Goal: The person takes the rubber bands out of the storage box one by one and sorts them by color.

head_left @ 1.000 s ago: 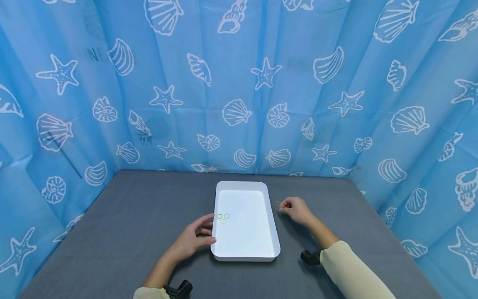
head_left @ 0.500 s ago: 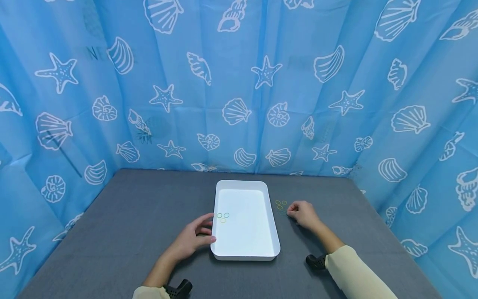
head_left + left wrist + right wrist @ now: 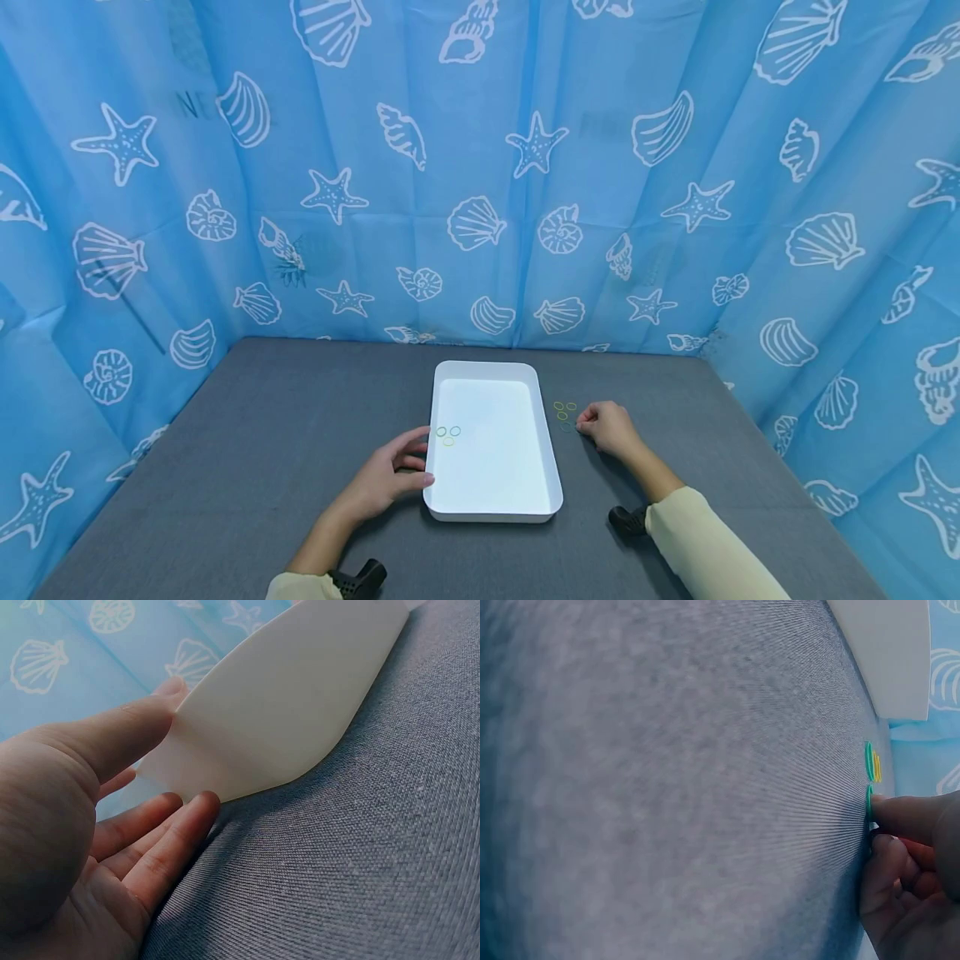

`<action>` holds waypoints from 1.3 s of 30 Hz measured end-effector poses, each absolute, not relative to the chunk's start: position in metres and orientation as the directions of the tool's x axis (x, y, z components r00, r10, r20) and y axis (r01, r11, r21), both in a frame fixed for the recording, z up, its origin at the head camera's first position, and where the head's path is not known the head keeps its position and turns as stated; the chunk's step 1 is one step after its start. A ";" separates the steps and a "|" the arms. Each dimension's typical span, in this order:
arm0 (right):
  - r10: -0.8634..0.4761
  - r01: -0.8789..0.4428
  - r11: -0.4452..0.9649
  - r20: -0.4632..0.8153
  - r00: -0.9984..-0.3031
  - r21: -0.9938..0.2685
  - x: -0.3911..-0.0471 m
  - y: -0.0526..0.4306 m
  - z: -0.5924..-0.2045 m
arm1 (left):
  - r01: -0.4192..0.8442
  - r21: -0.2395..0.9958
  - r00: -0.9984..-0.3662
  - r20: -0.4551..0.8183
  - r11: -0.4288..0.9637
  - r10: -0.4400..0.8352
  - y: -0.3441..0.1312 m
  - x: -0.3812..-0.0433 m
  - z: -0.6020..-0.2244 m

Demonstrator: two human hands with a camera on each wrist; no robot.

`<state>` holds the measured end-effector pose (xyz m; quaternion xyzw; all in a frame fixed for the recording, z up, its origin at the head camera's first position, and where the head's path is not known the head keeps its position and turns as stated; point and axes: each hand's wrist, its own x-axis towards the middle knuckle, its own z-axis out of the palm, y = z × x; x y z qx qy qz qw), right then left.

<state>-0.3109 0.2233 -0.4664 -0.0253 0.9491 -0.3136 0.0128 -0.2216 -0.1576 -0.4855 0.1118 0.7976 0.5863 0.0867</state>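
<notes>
My left hand grips the left edge of a white tray; in the left wrist view the thumb is over its rim and the fingertips lie against the outer wall. Inside the tray lie a green rubber band, a bluish-green one and a yellow one. Right of the tray, my right hand pinches a green rubber band down at the cloth, fingers curled. Beside it lie another green band and yellow bands.
A grey cloth covers the table. Behind it and along both sides hangs a blue curtain printed with shells and starfish. Each wrist wears a black camera mount, close above the cloth.
My right hand has moved right, away from the tray, uncovering the yellow bands and a green one; over the last half second it stays almost still. The left hand and tray stay put.
</notes>
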 end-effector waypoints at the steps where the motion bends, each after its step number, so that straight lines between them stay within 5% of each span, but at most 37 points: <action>1: -0.050 -0.034 0.799 -0.010 -0.999 -0.600 -0.311 0.223 -0.467 | 0.079 0.953 -0.959 -0.006 0.292 0.282 -0.158 -0.222 -0.486; 12: -0.016 -0.025 0.807 0.020 -1.000 -0.590 -0.314 0.221 -0.466 | 0.061 0.954 -0.958 -0.027 0.294 0.287 -0.159 -0.222 -0.486; 39: 0.019 -0.020 0.572 0.038 -0.999 -0.820 -0.312 0.201 -0.439 | 0.076 0.959 -0.957 -0.007 0.273 0.291 -0.157 -0.220 -0.482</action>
